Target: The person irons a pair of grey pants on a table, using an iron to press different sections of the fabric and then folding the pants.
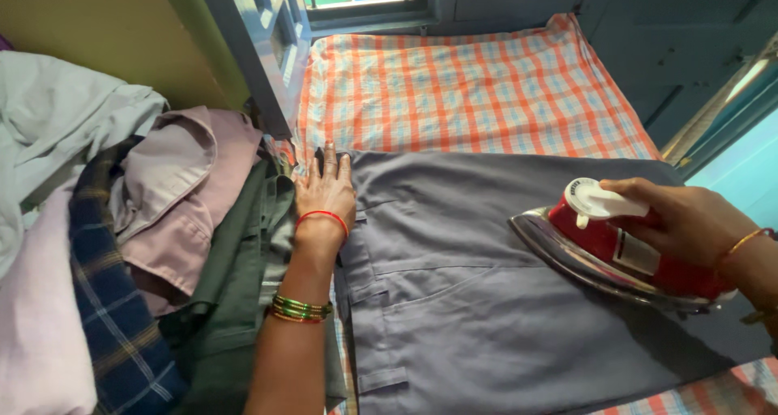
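left grip (pixel 326 190) flat on trousers (pixel 486 301); right grip (pixel 689 220) clasps iron (pixel 616 245).

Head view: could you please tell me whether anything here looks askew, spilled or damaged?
Nothing stands out. The grey trousers lie flat on the checked cloth, left hand pressing the waistband, right hand holding the red iron. Unfolded garments are heaped at left.

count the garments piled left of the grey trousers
5 show: pale blue shirt top left, mauve shirt, dark green garment by the left hand, navy checked cloth, pale pink fabric bottom left. More may lie underneath.
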